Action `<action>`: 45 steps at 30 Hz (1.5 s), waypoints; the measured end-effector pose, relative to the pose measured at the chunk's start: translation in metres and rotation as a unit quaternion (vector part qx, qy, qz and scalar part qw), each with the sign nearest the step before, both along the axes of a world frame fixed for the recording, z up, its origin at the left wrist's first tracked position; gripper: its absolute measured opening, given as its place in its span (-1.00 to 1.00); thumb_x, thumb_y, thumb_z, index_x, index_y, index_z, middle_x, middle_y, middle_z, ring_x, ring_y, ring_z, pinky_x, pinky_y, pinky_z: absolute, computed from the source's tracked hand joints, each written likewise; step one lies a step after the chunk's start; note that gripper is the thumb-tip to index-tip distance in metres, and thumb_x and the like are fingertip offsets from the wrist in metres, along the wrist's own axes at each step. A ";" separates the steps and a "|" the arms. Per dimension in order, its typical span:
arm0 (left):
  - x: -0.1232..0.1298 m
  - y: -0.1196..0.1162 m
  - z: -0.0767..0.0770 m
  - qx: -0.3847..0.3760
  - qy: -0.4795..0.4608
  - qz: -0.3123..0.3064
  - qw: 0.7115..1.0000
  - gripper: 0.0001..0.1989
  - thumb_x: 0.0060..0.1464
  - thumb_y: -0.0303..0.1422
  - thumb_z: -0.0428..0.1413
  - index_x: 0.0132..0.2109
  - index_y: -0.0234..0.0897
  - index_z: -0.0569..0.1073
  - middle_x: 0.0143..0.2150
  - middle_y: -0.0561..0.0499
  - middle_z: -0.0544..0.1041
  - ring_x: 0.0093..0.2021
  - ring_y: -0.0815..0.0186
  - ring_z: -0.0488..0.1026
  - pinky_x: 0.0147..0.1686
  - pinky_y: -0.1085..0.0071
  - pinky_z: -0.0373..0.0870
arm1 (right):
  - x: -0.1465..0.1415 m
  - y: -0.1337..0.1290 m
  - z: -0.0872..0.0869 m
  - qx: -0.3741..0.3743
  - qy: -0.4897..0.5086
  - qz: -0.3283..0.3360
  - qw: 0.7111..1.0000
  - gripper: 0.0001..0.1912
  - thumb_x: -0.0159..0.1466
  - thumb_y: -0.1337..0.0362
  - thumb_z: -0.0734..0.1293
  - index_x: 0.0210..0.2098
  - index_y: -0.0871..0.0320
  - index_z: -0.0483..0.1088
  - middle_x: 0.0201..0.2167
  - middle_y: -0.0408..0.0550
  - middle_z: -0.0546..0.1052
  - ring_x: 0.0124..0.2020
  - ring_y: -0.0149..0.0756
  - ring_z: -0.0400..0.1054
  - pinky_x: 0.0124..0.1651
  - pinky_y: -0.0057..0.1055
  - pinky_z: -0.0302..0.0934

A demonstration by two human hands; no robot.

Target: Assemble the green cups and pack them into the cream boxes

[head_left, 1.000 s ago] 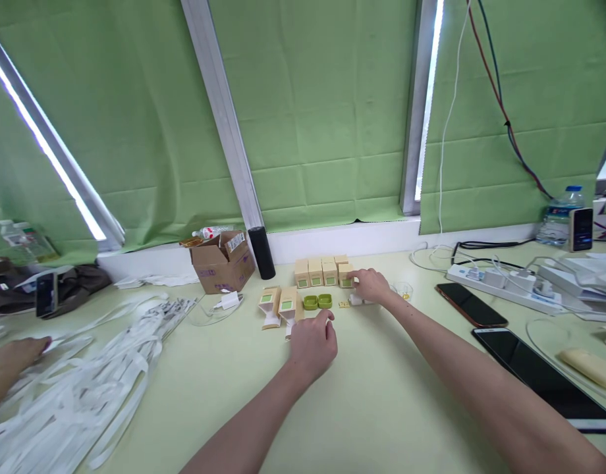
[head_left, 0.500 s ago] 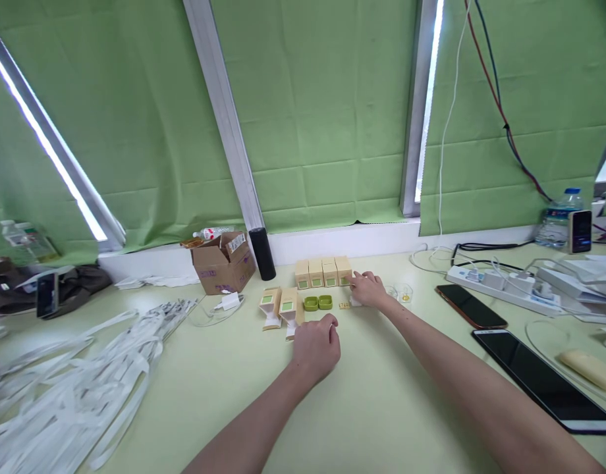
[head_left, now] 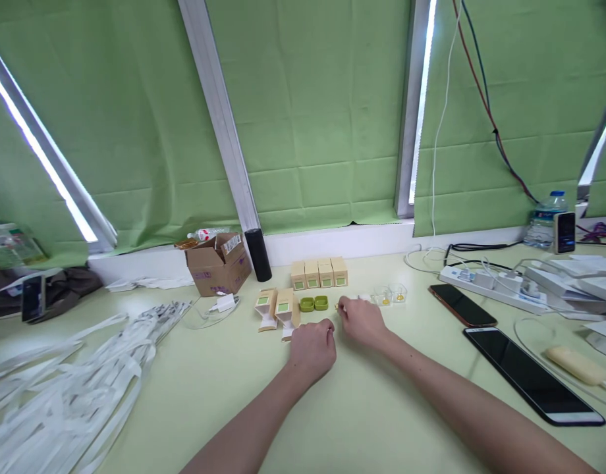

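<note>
Both hands hover low over the tabletop (head_left: pixel 362 408), side by side. The right hand (head_left: pixel 362 322) curls its fingers over a small yellowish piece (head_left: pixel 338 306) at its fingertips; whether that grip pinches it I cannot tell. The left hand (head_left: pixel 313 347) sits loosely curled, holding nothing visible. Just beyond the left grip lies the green case (head_left: pixel 314 303), its long axis running left to right; the left hand is nearer to it.

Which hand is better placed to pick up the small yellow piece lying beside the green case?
Right. The right hand has its fingertips at the small yellow piece; the left hand is curled nearer, below the green case.
</note>
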State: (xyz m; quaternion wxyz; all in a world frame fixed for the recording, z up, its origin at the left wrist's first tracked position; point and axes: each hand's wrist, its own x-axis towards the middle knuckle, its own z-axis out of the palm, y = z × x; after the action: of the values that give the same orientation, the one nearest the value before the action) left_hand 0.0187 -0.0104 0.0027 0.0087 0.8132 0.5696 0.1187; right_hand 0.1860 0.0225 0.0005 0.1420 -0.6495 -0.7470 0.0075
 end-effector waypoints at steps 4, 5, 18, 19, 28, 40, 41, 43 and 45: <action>-0.002 0.002 0.002 -0.009 0.017 0.006 1.000 -0.73 0.35 -0.40 -0.05 -0.09 -0.21 0.57 -0.21 -0.12 0.69 -0.18 0.09 0.64 -0.24 0.29 0.36 | -0.008 -0.026 -0.016 -0.005 -0.010 0.063 0.998 -0.80 0.41 0.31 0.21 -0.06 0.08 0.44 -0.13 0.05 0.65 -0.20 -0.15 0.54 -0.27 -0.37 0.12; -0.003 0.003 0.002 -0.010 0.024 0.007 1.000 -0.72 0.36 -0.40 -0.06 -0.09 -0.21 0.56 -0.20 -0.12 0.69 -0.18 0.10 0.64 -0.24 0.30 0.36 | -0.009 -0.028 -0.017 -0.003 -0.011 0.070 0.997 -0.80 0.41 0.32 0.21 -0.06 0.09 0.44 -0.12 0.05 0.64 -0.20 -0.15 0.54 -0.27 -0.37 0.12; 0.004 0.036 0.017 0.003 0.131 0.009 0.991 -0.71 0.20 -0.59 0.05 0.03 -0.36 0.50 -0.26 -0.26 0.65 -0.14 -0.01 0.64 -0.20 0.26 0.45 | -0.006 -0.028 -0.022 0.017 0.011 0.078 0.997 -0.83 0.39 0.37 0.21 -0.17 0.12 0.45 -0.19 0.02 0.64 -0.19 -0.13 0.53 -0.31 -0.36 0.06; 0.005 0.041 0.017 0.003 0.138 0.008 0.990 -0.71 0.18 -0.62 0.06 0.00 -0.36 0.51 -0.26 -0.26 0.65 -0.12 0.00 0.64 -0.19 0.26 0.45 | -0.005 -0.028 -0.022 0.018 0.015 0.077 0.997 -0.82 0.39 0.37 0.21 -0.17 0.12 0.45 -0.19 0.02 0.64 -0.19 -0.13 0.54 -0.31 -0.35 0.06; 0.008 0.058 0.007 0.024 0.169 -0.014 0.985 -0.74 0.17 -0.67 0.05 -0.10 -0.39 0.55 -0.22 -0.30 0.66 -0.13 0.00 0.65 -0.17 0.23 0.48 | 0.007 -0.027 -0.023 0.029 0.098 0.054 0.993 -0.69 0.41 0.37 0.22 0.10 0.07 0.40 -0.05 0.00 0.63 -0.11 -0.17 0.54 -0.20 -0.36 0.19; -0.012 -0.003 0.009 0.192 0.095 -0.143 0.966 -0.71 0.23 -0.61 -0.03 -0.18 -0.28 0.56 -0.49 -0.13 0.52 -0.42 0.18 0.50 -0.36 0.28 0.29 | 0.012 -0.030 -0.018 0.178 0.359 0.226 0.888 -0.56 0.31 0.38 0.31 0.16 -0.01 0.32 0.11 0.04 0.51 -0.18 -0.23 0.46 -0.28 -0.30 0.46; -0.017 -0.005 0.008 0.228 0.068 -0.158 0.958 -0.73 0.26 -0.56 -0.02 -0.14 -0.25 0.57 -0.51 -0.09 0.51 -0.43 0.20 0.49 -0.35 0.27 0.28 | 0.011 -0.032 -0.016 0.188 0.371 0.235 0.878 -0.57 0.32 0.37 0.31 0.16 -0.01 0.33 0.10 0.05 0.52 -0.18 -0.23 0.46 -0.30 -0.30 0.46; -0.028 -0.006 0.009 0.298 0.018 -0.193 0.935 -0.73 0.29 -0.48 0.01 -0.03 -0.19 0.57 -0.47 -0.05 0.53 -0.42 0.22 0.50 -0.27 0.24 0.29 | 0.010 -0.036 -0.011 0.204 0.398 0.238 0.862 -0.58 0.33 0.34 0.32 0.17 -0.03 0.34 0.10 0.05 0.52 -0.14 -0.20 0.47 -0.30 -0.30 0.48; -0.037 -0.005 0.012 0.367 -0.038 -0.208 0.906 -0.74 0.26 -0.46 0.04 -0.01 -0.14 0.55 -0.30 -0.06 0.63 -0.30 0.21 0.56 -0.15 0.19 0.26 | 0.010 -0.040 -0.007 0.215 0.419 0.235 0.850 -0.58 0.34 0.31 0.33 0.18 -0.05 0.35 0.10 0.05 0.53 -0.08 -0.16 0.47 -0.29 -0.29 0.49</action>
State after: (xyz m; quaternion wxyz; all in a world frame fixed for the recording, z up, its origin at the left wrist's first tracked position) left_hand -0.0181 -0.0159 0.0147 -0.2446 0.8540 0.3025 0.3455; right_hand 0.1965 -0.0178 -0.0063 0.5716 -0.3425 -0.7300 0.1516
